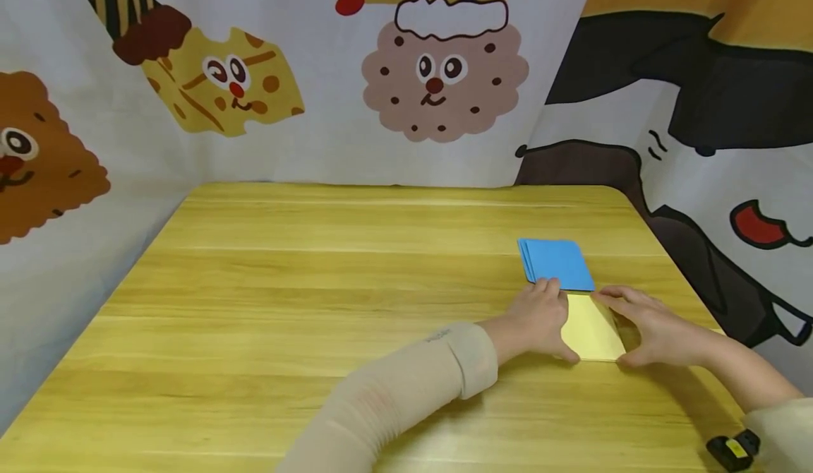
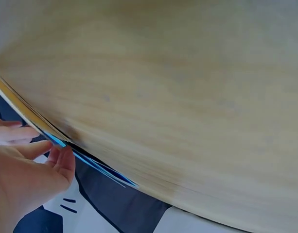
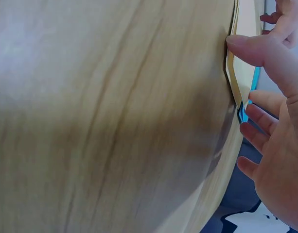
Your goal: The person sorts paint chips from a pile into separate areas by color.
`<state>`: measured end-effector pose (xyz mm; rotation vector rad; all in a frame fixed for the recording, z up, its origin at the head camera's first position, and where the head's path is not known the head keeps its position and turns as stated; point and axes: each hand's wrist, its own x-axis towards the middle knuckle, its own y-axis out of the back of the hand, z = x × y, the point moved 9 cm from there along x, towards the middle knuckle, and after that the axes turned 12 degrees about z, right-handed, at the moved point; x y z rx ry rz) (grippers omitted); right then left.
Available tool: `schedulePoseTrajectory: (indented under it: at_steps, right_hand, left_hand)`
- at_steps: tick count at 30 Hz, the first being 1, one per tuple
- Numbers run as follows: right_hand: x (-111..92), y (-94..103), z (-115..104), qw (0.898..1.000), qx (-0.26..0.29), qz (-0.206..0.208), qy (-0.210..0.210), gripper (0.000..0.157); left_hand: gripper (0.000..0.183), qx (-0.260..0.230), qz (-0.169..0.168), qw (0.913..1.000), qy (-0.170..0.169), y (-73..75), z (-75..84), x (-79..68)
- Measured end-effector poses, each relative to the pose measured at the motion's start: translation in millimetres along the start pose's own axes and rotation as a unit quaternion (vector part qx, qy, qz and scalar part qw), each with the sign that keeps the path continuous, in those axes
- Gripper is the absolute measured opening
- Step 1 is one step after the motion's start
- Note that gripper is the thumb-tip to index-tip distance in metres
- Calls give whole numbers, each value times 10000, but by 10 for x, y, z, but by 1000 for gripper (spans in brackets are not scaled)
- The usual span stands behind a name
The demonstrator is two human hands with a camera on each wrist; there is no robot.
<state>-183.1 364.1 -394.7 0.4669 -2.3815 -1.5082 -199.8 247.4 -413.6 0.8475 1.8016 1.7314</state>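
Note:
A stack of yellow square sheets [image 1: 591,328] lies on the table between my two hands. My left hand [image 1: 536,318] holds its left side, thumb at the near corner and fingertips at the far corner, close to the blue sheets. On the right side my right hand [image 1: 654,326] grips the stack, thumb at the near corner and forefinger at the far corner. Just beyond lies a slightly fanned stack of blue square sheets [image 1: 559,265]. In the right wrist view the right thumb touches the edge of the yellow sheets [image 3: 246,73], whose layers show.
The wooden table [image 1: 286,303] extends to the left and in front. A small black object with a yellow label [image 1: 733,450] is beside the right sleeve. A curtain with cartoon figures [image 1: 444,85] hangs behind the table and along its sides.

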Motion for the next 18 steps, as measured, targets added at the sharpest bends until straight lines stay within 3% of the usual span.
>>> schedulePoseTrajectory:
  at_steps: [10, 18]
  right_hand:
    - [7, -79, 67, 9990, 159, -409, -121, 102]
    - [-60, -52, 62, 9997, -61, -203, -86, 105]
  left_hand:
    - [102, -51, -183, 9998, -74, -31, -1, -26]
    - [106, -8, -129, 9995, -287, 62, 8, -110]
